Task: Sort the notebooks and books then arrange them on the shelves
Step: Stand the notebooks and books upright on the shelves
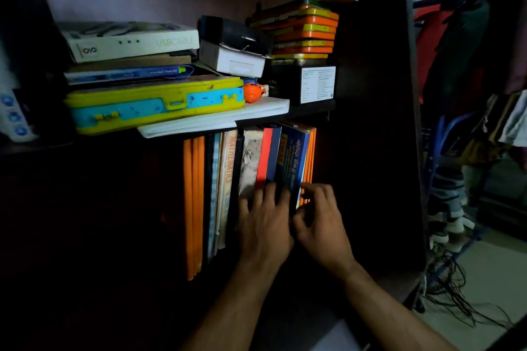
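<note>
1. Two bare hands reach into a dark cupboard, working at a row of books (251, 168) standing upright on the lower shelf.
2. The left hand (263, 219) lies flat against the spines, its fingers straight and spread over the red and blue ones, probably to keep the row from tipping.
3. The right hand (320, 215) curls its fingers around the edges of thin orange notebooks (309, 159) at the right end of the row, pinching them, likely to pull them out or square them up.
4. More orange notebooks (194, 202) stand at the left end, so like kinds are not yet grouped together.
5. The upper shelf (310, 111) holds a yellow and blue case (155, 105), a white box (128, 40), other boxes and stacked orange tins (303, 31).
6. The room is dim. To the right, outside the cupboard, clothes hang and loose black cables (462, 296) trail on a pale floor.
</note>
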`<state>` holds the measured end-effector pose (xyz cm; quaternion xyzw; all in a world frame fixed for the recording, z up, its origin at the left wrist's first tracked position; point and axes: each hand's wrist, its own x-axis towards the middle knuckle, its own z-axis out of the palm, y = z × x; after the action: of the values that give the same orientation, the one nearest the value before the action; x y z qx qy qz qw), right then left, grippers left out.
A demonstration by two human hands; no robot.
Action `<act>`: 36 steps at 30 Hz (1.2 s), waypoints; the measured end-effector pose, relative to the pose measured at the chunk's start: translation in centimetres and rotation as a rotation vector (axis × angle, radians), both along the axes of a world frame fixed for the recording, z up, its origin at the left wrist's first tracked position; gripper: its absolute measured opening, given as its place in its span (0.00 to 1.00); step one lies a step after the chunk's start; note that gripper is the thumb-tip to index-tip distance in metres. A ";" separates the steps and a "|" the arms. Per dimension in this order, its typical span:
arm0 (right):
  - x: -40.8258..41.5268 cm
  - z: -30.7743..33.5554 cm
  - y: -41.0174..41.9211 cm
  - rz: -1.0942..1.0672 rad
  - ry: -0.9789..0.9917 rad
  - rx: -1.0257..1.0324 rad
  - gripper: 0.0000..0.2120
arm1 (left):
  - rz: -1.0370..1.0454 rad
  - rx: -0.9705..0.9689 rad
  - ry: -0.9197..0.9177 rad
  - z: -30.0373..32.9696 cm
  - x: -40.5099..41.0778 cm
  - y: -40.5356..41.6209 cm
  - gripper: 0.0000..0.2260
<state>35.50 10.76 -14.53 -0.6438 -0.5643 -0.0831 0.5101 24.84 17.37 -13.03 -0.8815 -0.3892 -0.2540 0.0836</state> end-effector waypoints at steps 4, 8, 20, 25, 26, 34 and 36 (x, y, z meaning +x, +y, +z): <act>0.5 -0.3 0.7 -0.020 -0.012 -0.123 0.31 | -0.104 -0.121 -0.146 -0.6 0.0 0.4 0.24; 0.9 -0.5 1.7 0.030 -0.110 -0.264 0.38 | -0.218 -0.241 -0.200 -1.3 0.3 0.7 0.16; 1.3 -0.3 4.4 0.021 -0.146 -0.414 0.46 | -0.295 -0.264 -0.197 -3.2 0.7 2.8 0.14; 0.3 0.1 0.8 -0.009 -0.029 -0.402 0.35 | -0.283 -0.382 -0.143 -2.1 -0.7 0.9 0.23; -0.2 0.1 -0.4 -0.009 -0.003 -0.409 0.34 | -0.294 -0.400 -0.124 -1.9 -1.0 0.0 0.26; -3.1 -0.8 -15.3 0.048 0.143 -0.523 0.29 | -0.335 -0.579 0.074 -1.3 -3.7 -14.0 0.29; -3.2 -0.7 -20.9 0.036 0.190 -0.550 0.28 | -0.393 -0.660 0.078 -0.6 -3.9 -18.9 0.28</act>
<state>32.32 -10.11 -15.22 -0.7527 -0.5267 0.1427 0.3683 20.93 -1.58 -13.64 -0.9278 -0.2703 -0.0927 -0.2399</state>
